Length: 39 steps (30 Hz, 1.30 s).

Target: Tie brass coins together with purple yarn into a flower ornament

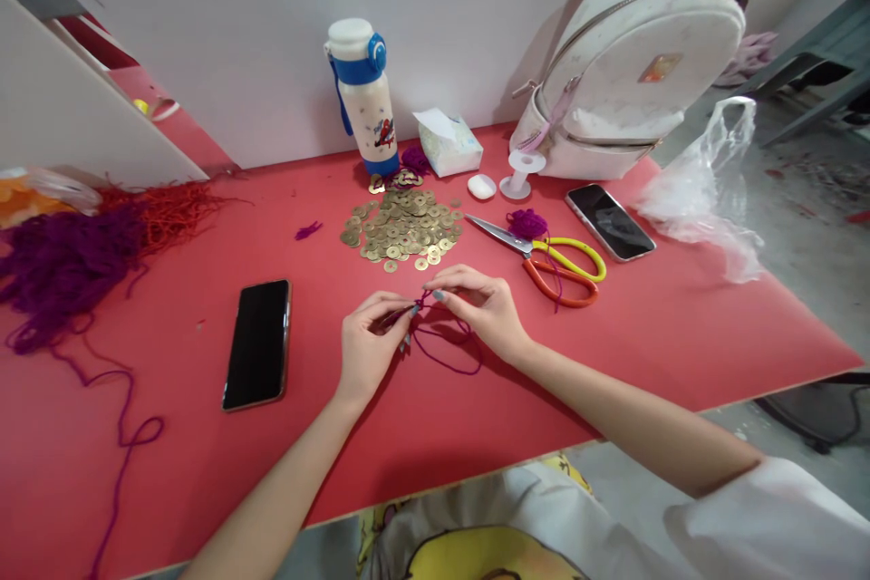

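Both hands meet over the red table, pinching a purple cord between fingertips and thumbs. My left hand is closed on the cord near a small knotted part. My right hand pinches the cord just to the right of it. A loose loop of the cord hangs below the fingers onto the table. Whether a coin sits inside the left fingers is hidden. Just beyond the hands lies a heap of brass-coloured coins with holes. Scissors with yellow and red handles lie right of the heap, beside a small purple yarn ball.
Purple yarn and red strands lie at left, near a black phone. Along the back stand a bottle, tissue pack, white spool and backpack. Another phone and a plastic bag are at right.
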Motion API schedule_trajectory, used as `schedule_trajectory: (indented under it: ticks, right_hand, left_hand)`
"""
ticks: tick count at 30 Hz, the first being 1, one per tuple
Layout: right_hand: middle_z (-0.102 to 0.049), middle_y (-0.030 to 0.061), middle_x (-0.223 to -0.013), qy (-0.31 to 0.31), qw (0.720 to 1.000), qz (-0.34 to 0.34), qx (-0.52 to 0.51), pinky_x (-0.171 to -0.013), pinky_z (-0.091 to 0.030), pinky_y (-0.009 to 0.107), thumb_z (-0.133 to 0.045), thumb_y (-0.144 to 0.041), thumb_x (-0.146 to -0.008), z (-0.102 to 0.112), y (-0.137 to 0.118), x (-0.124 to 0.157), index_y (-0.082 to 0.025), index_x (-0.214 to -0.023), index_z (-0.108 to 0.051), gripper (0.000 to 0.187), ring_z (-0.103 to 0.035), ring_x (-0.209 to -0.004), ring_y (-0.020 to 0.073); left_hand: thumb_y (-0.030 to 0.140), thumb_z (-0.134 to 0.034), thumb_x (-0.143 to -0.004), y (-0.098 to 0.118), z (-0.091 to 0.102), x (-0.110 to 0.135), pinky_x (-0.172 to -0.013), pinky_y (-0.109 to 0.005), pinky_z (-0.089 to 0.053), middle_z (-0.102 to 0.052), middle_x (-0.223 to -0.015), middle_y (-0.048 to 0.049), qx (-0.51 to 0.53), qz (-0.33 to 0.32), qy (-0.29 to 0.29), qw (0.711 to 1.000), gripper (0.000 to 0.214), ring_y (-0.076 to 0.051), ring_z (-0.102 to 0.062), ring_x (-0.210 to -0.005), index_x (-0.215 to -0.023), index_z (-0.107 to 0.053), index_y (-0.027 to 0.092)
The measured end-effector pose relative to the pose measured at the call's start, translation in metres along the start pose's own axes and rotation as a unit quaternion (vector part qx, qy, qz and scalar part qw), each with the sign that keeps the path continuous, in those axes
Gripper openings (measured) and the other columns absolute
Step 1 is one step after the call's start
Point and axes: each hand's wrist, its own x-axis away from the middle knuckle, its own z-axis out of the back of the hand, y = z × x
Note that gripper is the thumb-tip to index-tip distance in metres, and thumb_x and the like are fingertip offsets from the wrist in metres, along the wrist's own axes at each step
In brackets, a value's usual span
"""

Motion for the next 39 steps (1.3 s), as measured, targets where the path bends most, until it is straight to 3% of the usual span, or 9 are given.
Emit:
schedule_trajectory:
  ticks: [5, 11, 16, 21, 24, 28, 33, 37, 39]
  right_hand:
    - [-0.071, 0.0036, -0.081, 0.094, 0.994, 0.043, -0.033, -0.069, -0.056, 0.032, -0.074, -0.027, -0.082, 0.008, -0.016, -0.009, -0.023, -0.080, -0.074, 0.004, -0.066, -0.076, 0.0176]
    - [-0.065, -0.0001, -0.084, 0.096, 0.991, 0.070, -0.056, -0.054, -0.055, 0.025, -0.074, -0.051, -0.081, 0.023, -0.069, -0.038, -0.025, -0.088, -0.061, 0.030, -0.065, -0.063, 0.0120]
    - [-0.062, -0.0032, -0.088, 0.106, 0.982, 0.120, -0.100, -0.054, -0.053, 0.020, -0.076, -0.051, -0.080, 0.034, -0.103, -0.064, -0.029, -0.090, -0.056, 0.031, -0.068, -0.070, 0.0101]
    - [-0.056, -0.0045, -0.091, 0.109, 0.963, 0.191, -0.156, -0.070, -0.057, 0.020, -0.078, -0.037, -0.082, 0.041, -0.115, -0.086, -0.031, -0.093, -0.056, 0.025, -0.071, -0.087, 0.0106]
    - [-0.052, -0.0040, -0.089, 0.134, 0.949, 0.240, -0.157, -0.075, -0.058, 0.020, -0.079, -0.035, -0.082, 0.046, -0.113, -0.101, -0.030, -0.092, -0.055, 0.027, -0.071, -0.092, 0.0102]
    - [-0.056, -0.0029, -0.098, 0.214, 0.946, 0.243, -0.023, -0.087, -0.057, 0.023, -0.067, -0.056, -0.086, 0.057, -0.097, -0.124, -0.035, -0.097, -0.048, 0.030, -0.068, -0.098, 0.0112]
    - [-0.059, 0.0023, -0.099, 0.174, 0.962, 0.206, 0.051, -0.085, -0.056, 0.033, -0.058, -0.046, -0.094, 0.062, -0.056, -0.141, -0.028, -0.097, -0.052, 0.019, -0.065, -0.102, 0.0176]
    - [-0.058, 0.0064, -0.112, 0.132, 0.962, 0.192, 0.139, -0.091, -0.051, 0.035, -0.062, -0.036, -0.093, 0.043, -0.030, -0.107, -0.023, -0.097, -0.061, 0.014, -0.055, -0.116, 0.0211]
    - [-0.059, 0.0061, -0.105, 0.079, 0.965, 0.169, 0.186, -0.087, -0.050, 0.034, -0.059, -0.032, -0.095, 0.027, -0.023, -0.074, -0.021, -0.093, -0.063, 0.011, -0.055, -0.107, 0.0201]
  left_hand:
    - [0.021, -0.070, -0.076, -0.003, 0.000, -0.003, -0.061, -0.023, -0.056, -0.071, -0.078, -0.0051, 0.009, 0.002, 0.000, 1.000, 0.008, -0.014, -0.067, -0.068, -0.076, -0.077, 0.018]
    - [0.019, -0.069, -0.077, -0.007, 0.001, -0.005, -0.063, -0.023, -0.056, -0.072, -0.078, -0.0053, -0.007, -0.006, -0.009, 1.000, 0.008, -0.014, -0.068, -0.070, -0.076, -0.076, 0.016]
    - [0.017, -0.068, -0.076, -0.007, 0.001, -0.006, -0.058, -0.022, -0.055, -0.071, -0.076, -0.0050, -0.001, -0.003, -0.027, 1.000, 0.008, -0.014, -0.067, -0.065, -0.074, -0.075, 0.016]
    - [0.017, -0.068, -0.076, -0.006, 0.000, -0.005, -0.051, -0.021, -0.051, -0.072, -0.076, -0.0053, -0.018, -0.015, -0.069, 0.997, 0.008, -0.013, -0.065, -0.059, -0.073, -0.075, 0.017]
    - [0.018, -0.068, -0.076, -0.004, -0.001, -0.003, -0.050, -0.021, -0.051, -0.072, -0.076, -0.0055, -0.025, -0.020, -0.108, 0.994, 0.008, -0.012, -0.064, -0.057, -0.072, -0.075, 0.017]
    - [0.022, -0.069, -0.075, -0.001, -0.003, -0.001, -0.045, -0.022, -0.049, -0.073, -0.082, -0.0061, 0.022, 0.019, -0.154, 0.988, 0.008, -0.012, -0.062, -0.052, -0.076, -0.075, 0.017]
    - [0.029, -0.079, -0.067, -0.001, -0.006, 0.000, -0.048, -0.024, -0.050, -0.072, -0.078, -0.0048, 0.121, 0.101, -0.084, 0.984, 0.016, -0.014, -0.062, -0.054, -0.075, -0.074, 0.016]
    - [0.028, -0.082, -0.062, -0.003, -0.005, -0.001, -0.046, -0.021, -0.042, -0.066, -0.060, -0.0006, 0.146, 0.142, 0.007, 0.979, 0.019, -0.007, -0.050, -0.044, -0.072, -0.074, 0.013]
    - [0.029, -0.082, -0.062, -0.002, -0.004, -0.002, -0.045, -0.020, -0.041, -0.063, -0.055, 0.0007, 0.154, 0.149, 0.032, 0.976, 0.020, -0.007, -0.047, -0.043, -0.071, -0.074, 0.013]
